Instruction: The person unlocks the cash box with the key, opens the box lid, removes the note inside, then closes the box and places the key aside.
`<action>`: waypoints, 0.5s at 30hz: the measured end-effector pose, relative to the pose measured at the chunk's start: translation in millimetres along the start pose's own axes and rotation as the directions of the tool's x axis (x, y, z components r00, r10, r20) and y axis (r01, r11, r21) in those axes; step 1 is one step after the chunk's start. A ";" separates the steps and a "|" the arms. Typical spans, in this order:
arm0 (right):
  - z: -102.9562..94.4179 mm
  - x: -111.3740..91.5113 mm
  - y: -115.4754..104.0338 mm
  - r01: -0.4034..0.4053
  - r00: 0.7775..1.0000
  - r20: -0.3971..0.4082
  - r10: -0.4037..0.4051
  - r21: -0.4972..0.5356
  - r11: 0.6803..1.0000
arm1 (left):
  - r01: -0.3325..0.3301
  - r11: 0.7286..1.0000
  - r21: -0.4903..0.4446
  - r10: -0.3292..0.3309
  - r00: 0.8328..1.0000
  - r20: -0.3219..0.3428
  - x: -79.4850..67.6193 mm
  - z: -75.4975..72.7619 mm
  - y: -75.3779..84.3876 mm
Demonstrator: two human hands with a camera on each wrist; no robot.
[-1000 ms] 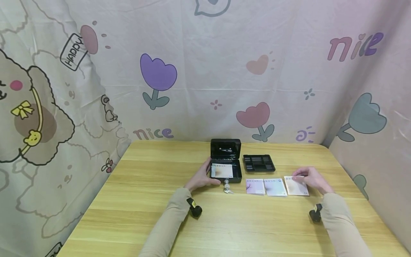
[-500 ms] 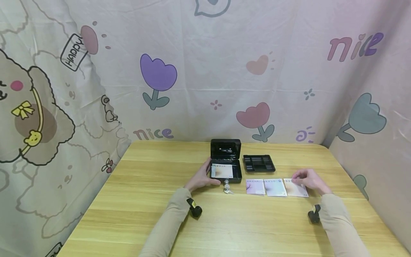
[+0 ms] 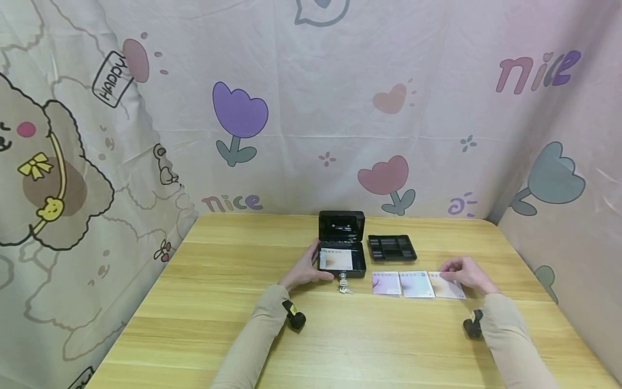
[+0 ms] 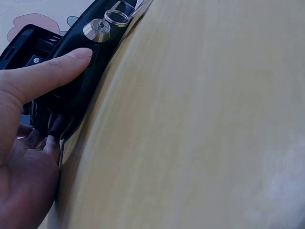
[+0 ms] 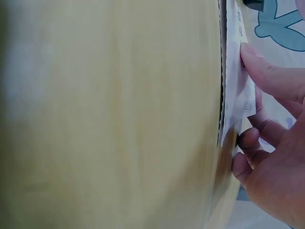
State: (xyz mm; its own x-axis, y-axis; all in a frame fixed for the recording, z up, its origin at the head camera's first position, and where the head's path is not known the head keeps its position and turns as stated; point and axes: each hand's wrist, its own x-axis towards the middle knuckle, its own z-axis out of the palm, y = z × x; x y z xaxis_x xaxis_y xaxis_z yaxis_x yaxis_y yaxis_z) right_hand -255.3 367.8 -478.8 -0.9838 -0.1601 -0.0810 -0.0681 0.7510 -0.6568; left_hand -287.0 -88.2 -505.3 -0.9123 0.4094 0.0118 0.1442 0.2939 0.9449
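Observation:
A black cash box [image 3: 362, 265] stands with its lid [image 3: 341, 222] raised; a cream paper slip [image 3: 336, 259] lies inside. Keys [image 3: 344, 286] hang from the lock [image 4: 97, 30] on its front. My left hand [image 3: 304, 268] grips the box's front left corner, thumb on the front and fingers round the side. To the right, three square paper slips lie in a row: a pink one [image 3: 386, 283], a pale blue one [image 3: 416, 285] and a cream one [image 3: 448, 288]. My right hand [image 3: 468, 274] pinches the cream slip's edge; a printed "20" shows on it in the right wrist view.
A black compartment tray [image 3: 391, 256] sits behind the slips, just right of the cash box. The wooden table [image 3: 379, 340] ends at a printed cloth curtain [image 3: 301, 178] at the back and on the sides.
My right hand has shifted slightly left and towards me with the cream slip, which now lies flatter and closer to the pale blue one. The left hand keeps its place on the box.

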 end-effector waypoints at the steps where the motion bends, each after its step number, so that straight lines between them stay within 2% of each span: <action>1: 0.3 0.1 0.0 0.003 1.000 -0.002 -0.003 -0.006 1.000 | -0.001 1.000 0.002 0.001 1.000 0.001 0.0 0.1 -0.2; 7: 0.7 0.4 -2.0 0.007 1.000 -0.005 -0.008 -0.049 0.999 | 0.002 1.000 -0.003 -0.002 1.000 0.001 0.4 0.6 -0.5; 15: 1.1 0.6 -1.7 0.012 1.000 -0.014 -0.013 -0.056 0.998 | 0.006 1.000 0.005 -0.006 1.000 -0.002 0.6 0.5 0.0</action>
State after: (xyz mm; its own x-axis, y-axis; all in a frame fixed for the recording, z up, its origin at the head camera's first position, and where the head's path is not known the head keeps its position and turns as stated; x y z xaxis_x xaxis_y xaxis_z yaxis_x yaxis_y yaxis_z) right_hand -255.6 365.7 -478.6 -0.9851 -0.1608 -0.0615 -0.0894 0.7834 -0.6151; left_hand -287.3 -87.4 -505.5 -0.9137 0.4064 0.0070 0.1410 0.3007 0.9432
